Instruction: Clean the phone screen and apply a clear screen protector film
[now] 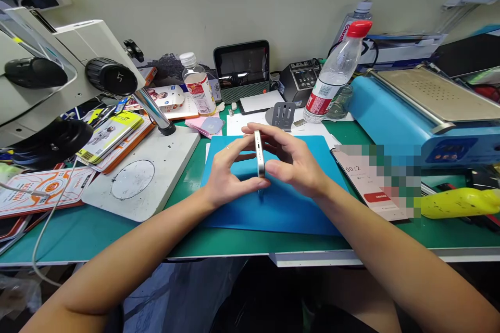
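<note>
A phone (259, 154) with a silver metal edge is held on its side edge above a blue mat (304, 213), its end with the port and small holes turned toward me. From the left, my left hand (230, 171) grips it with thumb below and fingers above. My right hand (299, 164) closes on it from the other side, the thumb near the lower corner and the fingers over the top. Both broad faces of the phone are seen almost edge-on, so they hardly show.
At left stands a microscope with a white base (172, 166), beside stacked boxes (113, 135). Behind are a drink bottle (199, 83), a dark screen device (242, 70) and a red-capped bottle (332, 78). To the right lie another phone (367, 182), a yellow bottle (457, 203) and a blue machine (390, 125).
</note>
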Demonstrator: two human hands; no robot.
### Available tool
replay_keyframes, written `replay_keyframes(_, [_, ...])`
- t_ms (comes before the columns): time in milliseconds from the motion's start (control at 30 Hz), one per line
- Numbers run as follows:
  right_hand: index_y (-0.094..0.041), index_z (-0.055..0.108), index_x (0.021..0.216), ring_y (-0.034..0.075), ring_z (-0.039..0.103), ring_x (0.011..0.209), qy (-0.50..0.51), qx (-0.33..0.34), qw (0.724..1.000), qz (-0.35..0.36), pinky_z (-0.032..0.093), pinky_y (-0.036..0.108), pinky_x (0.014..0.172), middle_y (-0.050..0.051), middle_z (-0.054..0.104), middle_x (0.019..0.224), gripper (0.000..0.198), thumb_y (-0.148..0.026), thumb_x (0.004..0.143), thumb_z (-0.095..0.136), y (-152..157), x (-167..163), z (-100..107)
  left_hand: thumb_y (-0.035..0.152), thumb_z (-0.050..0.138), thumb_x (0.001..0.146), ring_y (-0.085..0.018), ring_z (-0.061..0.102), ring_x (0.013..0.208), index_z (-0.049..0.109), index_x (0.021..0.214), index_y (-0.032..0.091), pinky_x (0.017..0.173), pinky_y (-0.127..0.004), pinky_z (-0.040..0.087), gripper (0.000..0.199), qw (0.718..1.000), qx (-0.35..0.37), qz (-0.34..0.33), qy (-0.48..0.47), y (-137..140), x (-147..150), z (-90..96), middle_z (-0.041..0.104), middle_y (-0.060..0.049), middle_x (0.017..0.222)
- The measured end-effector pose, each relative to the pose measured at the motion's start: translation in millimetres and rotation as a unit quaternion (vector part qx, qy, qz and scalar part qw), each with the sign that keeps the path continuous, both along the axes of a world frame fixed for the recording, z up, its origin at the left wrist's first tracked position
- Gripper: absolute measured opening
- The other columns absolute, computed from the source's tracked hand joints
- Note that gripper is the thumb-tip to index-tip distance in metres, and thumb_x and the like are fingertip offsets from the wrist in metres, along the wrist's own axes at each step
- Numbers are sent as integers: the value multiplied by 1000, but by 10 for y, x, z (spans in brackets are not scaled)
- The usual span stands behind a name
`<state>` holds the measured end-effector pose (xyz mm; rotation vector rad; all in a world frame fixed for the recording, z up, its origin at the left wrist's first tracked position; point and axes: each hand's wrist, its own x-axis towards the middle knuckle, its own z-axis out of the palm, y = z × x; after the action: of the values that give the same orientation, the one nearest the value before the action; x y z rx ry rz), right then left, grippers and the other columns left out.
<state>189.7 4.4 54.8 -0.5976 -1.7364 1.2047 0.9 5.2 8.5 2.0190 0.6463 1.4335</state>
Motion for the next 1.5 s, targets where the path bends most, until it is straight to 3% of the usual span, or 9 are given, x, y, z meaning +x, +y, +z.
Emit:
replay_keyframes(233, [-27,60,141,30,61,130,-14,4,1000,5,48,48,113,7,64,142,61,-39,83,72,-6,17,27,51,81,81,-32,66,122,54,144,24,99,-45,61,74,1000,-7,-2,26,-53,34,96,64,-14,136])
replay_keyframes(400, [-25,60,140,29,61,129,-19,-4,1000,-3,49,46,113,7,64,141,60,-30,81,70,-25,9,61,46,82,80,-31,66,120,56,141,23,95,-42,62,70,1000,-9,-2,28,-62,31,129,66,-12,131])
replay_keyframes(700, [-22,60,140,28,65,120,-15,-7,1000,-1,52,44,109,7,68,130,62,-26,79,70,-73,9,93,52,82,79,-28,69,109,56,141,19,86,-39,63,75,997,63,21,39,-13,23,85,68,-14,124])
replay_keyframes(1167, [-22,61,142,29,63,131,-14,-9,1000,-12,50,41,113,6,65,144,64,-22,79,67,-62,21,77,58,76,84,-29,69,109,50,145,18,86,-40,63,77,991,108,25,76,37,-9,78,66,-15,126])
replay_keyframes(1500, [-19,60,144,30,63,130,-17,-3,1000,-17,51,43,111,7,66,143,66,-23,78,66,-69,19,87,60,76,84,-28,71,107,53,143,18,81,-36,64,77,991,116,30,60,40,3,88,67,-14,122])
